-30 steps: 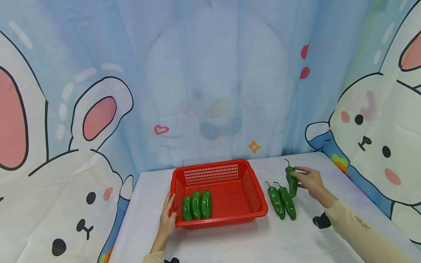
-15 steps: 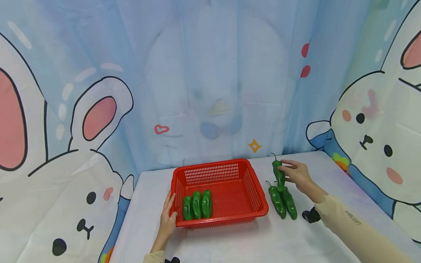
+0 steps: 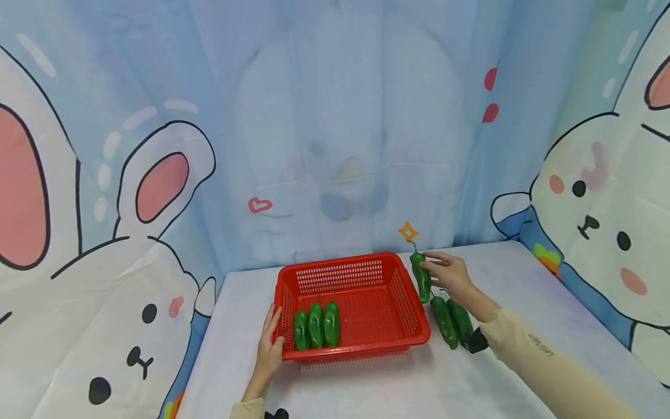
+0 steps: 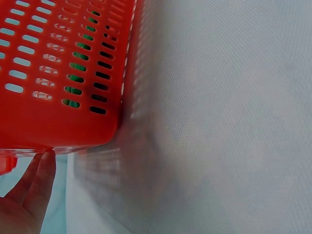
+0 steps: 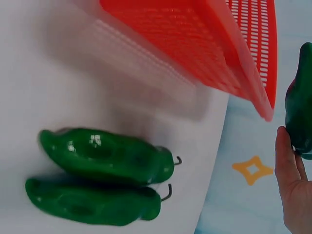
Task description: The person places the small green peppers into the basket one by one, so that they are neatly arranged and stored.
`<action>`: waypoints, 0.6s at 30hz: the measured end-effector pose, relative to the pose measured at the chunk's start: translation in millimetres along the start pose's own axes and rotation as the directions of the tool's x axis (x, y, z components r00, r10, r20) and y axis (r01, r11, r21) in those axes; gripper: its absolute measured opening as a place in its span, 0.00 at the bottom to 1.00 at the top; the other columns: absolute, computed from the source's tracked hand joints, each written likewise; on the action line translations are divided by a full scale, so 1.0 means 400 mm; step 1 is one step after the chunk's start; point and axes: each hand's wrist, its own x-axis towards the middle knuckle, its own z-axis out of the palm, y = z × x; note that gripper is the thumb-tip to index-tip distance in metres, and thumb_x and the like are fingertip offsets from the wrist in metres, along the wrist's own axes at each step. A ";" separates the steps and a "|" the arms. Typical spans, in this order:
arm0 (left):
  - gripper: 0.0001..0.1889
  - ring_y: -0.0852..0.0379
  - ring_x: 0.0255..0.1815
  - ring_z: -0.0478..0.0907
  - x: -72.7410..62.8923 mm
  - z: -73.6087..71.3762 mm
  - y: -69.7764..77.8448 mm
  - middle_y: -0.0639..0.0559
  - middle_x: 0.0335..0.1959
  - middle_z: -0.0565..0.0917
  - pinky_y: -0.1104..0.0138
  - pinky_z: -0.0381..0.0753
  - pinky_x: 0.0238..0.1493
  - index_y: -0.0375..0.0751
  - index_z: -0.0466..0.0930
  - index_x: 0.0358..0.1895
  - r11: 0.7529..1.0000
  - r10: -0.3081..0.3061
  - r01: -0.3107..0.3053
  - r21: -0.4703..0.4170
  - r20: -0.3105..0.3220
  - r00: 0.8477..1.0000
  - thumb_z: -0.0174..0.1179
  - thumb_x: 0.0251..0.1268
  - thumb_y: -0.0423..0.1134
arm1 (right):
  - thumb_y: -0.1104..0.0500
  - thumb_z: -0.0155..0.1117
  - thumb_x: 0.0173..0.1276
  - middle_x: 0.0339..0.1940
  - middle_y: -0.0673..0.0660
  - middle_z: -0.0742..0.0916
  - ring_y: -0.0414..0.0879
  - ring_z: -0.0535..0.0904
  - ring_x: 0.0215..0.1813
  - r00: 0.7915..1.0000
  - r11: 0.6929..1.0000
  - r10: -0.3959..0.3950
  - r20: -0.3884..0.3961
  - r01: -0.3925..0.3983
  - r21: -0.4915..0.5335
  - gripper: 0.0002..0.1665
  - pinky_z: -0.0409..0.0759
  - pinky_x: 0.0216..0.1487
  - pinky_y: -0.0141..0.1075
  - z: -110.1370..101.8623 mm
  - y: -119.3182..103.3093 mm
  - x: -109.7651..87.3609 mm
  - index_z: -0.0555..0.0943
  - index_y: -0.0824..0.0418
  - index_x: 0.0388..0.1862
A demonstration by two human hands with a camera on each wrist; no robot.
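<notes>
— What do we make of the right hand (image 3: 451, 273)?
— We see its fingers and thumb pinching a green pepper (image 3: 420, 276), stem up, just beside the right rim of the red basket (image 3: 366, 314). Whether it touches that rim, we cannot tell.
— And around those fingers?
— Below them, nearer the person, we count two loose peppers (image 3: 444, 323) side by side on the white table (image 3: 366, 390).
— How do we find the left hand (image 3: 268, 349)?
— Its fingers are straight, touching the basket's left side, the thumb spread toward the near corner. Just right of those fingers, inside the basket, we have three peppers (image 3: 316, 326) in a row.
</notes>
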 end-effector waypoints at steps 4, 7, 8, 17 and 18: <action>0.35 0.36 0.78 0.48 0.001 0.000 -0.017 0.37 0.78 0.55 0.77 0.49 0.66 0.30 0.63 0.72 1.000 0.017 -0.017 -0.017 -0.007 1.000 0.46 0.55 0.17 | 0.58 0.61 0.72 0.62 0.76 0.76 0.42 0.85 0.41 1.000 1.000 -0.014 0.026 0.013 0.028 0.32 0.85 0.45 0.42 0.028 0.000 0.003 0.68 0.70 0.71; 0.35 0.37 0.78 0.47 0.001 0.000 -0.015 0.38 0.78 0.54 0.76 0.49 0.67 0.31 0.63 0.72 0.999 0.015 -0.015 -0.029 -0.004 1.000 0.46 0.56 0.18 | 0.59 0.61 0.72 0.62 0.76 0.76 0.42 0.85 0.41 0.999 0.998 -0.020 0.043 0.018 0.058 0.32 0.85 0.44 0.41 0.047 -0.003 0.000 0.68 0.70 0.70; 0.35 0.38 0.78 0.47 0.001 -0.001 -0.015 0.39 0.78 0.54 0.75 0.49 0.67 0.31 0.63 0.73 1.000 0.009 -0.009 -0.028 0.000 1.000 0.46 0.56 0.18 | 0.59 0.61 0.72 0.62 0.76 0.76 0.42 0.85 0.41 0.999 0.998 -0.021 0.049 0.018 0.064 0.32 0.85 0.44 0.41 0.053 -0.004 -0.001 0.68 0.70 0.70; 0.35 0.37 0.78 0.47 0.002 -0.005 0.020 0.37 0.78 0.53 0.71 0.50 0.68 0.28 0.62 0.72 0.999 -0.034 0.034 -0.007 0.013 0.999 0.45 0.56 0.15 | 0.60 0.62 0.70 0.60 0.75 0.77 0.42 0.85 0.38 0.997 0.992 0.016 0.072 -0.024 0.120 0.31 0.85 0.42 0.41 0.130 -0.008 0.005 0.69 0.70 0.69; 0.35 0.36 0.78 0.47 0.001 -0.007 0.032 0.35 0.78 0.53 0.70 0.50 0.68 0.27 0.62 0.72 0.999 -0.037 0.037 -0.010 0.016 0.999 0.45 0.56 0.15 | 0.61 0.62 0.70 0.59 0.74 0.77 0.42 0.85 0.38 0.997 0.991 0.020 0.074 -0.030 0.130 0.31 0.85 0.41 0.40 0.138 -0.009 0.005 0.70 0.70 0.69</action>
